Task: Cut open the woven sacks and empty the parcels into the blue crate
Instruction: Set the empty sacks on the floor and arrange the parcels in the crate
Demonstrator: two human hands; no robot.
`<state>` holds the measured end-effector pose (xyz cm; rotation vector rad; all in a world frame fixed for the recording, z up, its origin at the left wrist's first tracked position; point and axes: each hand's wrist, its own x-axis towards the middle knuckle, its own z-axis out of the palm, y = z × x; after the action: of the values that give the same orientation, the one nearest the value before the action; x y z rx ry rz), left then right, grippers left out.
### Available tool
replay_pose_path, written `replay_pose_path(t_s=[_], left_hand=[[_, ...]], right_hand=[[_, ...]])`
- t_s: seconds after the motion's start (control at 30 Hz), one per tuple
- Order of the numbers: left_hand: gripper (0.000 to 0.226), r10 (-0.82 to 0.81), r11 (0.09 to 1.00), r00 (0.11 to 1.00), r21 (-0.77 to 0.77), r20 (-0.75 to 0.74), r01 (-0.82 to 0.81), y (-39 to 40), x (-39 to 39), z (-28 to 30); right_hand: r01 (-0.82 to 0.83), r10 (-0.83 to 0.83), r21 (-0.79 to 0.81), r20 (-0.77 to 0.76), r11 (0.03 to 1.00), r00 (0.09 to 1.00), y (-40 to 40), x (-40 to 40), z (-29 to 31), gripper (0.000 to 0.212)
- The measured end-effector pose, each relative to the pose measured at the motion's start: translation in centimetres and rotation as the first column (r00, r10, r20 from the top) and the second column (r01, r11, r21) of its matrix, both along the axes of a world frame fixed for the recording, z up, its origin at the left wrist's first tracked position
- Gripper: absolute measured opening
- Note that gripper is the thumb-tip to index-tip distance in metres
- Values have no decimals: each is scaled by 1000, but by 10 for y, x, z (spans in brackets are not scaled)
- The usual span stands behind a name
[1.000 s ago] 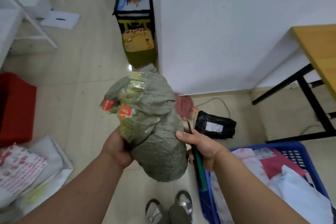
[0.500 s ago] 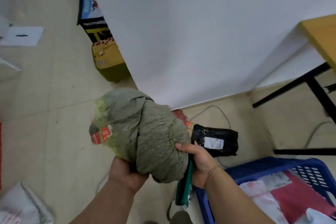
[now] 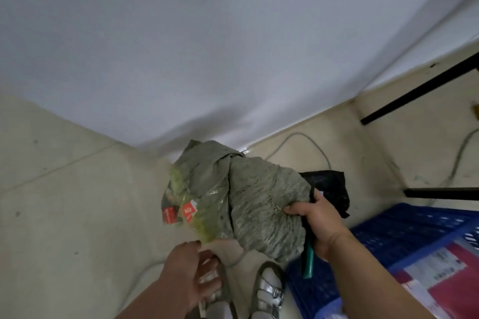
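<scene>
Your single head camera looks steeply down, close over your hands, facing the wall and floor corner.

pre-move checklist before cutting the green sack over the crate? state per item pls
1. Sack held: ok. The right hand grips the green woven sack at its right edge.
2. Second hand on sack: not ok. The left hand is off it, below, fingers relaxed.
3. Cutter in hand: ok. The green-handled cutter is held in the right hand along with the sack.
4. Blade position: cannot tell, it is hidden behind hand and sack.
5. Sack over the blue crate: not ok. It hangs mostly left of the rim, above the sandalled feet.
6. Sack already cut: cannot tell.
</scene>
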<state>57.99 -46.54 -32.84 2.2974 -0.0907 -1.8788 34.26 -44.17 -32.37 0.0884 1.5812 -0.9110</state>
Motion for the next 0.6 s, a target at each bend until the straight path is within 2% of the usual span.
replay_pose_path(t_s=[0.03,0.07,0.13,0.2,0.23,0.3,0.33,0.4,0.5,0.6], left_hand=[[31,-117,984,981,-119,156,136,-2,3,-9],[43,-240,926,916,-206,322,316,-4,6,-21],[58,-393,711,695,-281,602,645,-12,8,-30],[63,-520,422,467,-260,715,869,-20,-3,-43],[62,-566,290,377,-251,734,924,-22,-10,-51],[60,-594,89,232,-223,771,971,-28,-22,-72],[63,-606,24,170,-196,777,980,-31,-29,-82],[70,-602,-63,91,-161,794,985,-38,-41,-106],[74,-572,-123,71,-171,817,978,-49,-52,-134],[76,-576,-144,66,-181,815,973,-51,-47,-160]], right_hand=[[-37,38,23,-66,999,997,-2,-3,-9,44],[-79,85,51,-127,996,988,-3,-6,-21,45],[-183,202,102,-224,978,953,-8,-11,-36,43],[-280,310,143,-271,949,911,-13,-16,-59,41],[-326,359,157,-280,932,891,-18,-19,-69,41],[-404,434,162,-272,900,859,-30,-25,-89,40],[-437,464,158,-261,885,846,-37,-29,-99,39],[-486,505,138,-224,863,833,-54,-38,-118,35],[-552,562,110,-184,827,806,-80,-44,-148,29],[-638,646,101,-121,763,753,-101,-40,-178,35]])
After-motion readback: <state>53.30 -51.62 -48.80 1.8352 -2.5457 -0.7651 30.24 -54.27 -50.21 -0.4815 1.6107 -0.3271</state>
